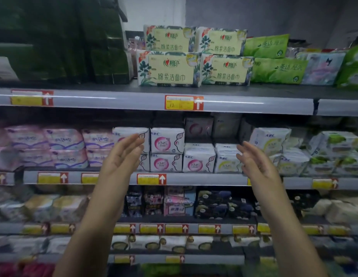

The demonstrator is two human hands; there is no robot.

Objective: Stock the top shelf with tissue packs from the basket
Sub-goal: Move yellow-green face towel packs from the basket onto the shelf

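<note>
Several white tissue packs with leaf print and pale yellow labels [170,67] stand stacked two high on the top shelf [134,99], side by side in two columns. My left hand [122,154] and my right hand [254,160] are both raised in front of the second shelf, well below the packs, palms facing each other, fingers straight and holding nothing. The basket is out of view.
Green packs [274,69] lie right of the tissue packs, dark green bundles [64,47] to the left. A bare stretch of top shelf runs in front of the stacks. Lower shelves hold white and pink pad packs [167,142] and price tags [184,102].
</note>
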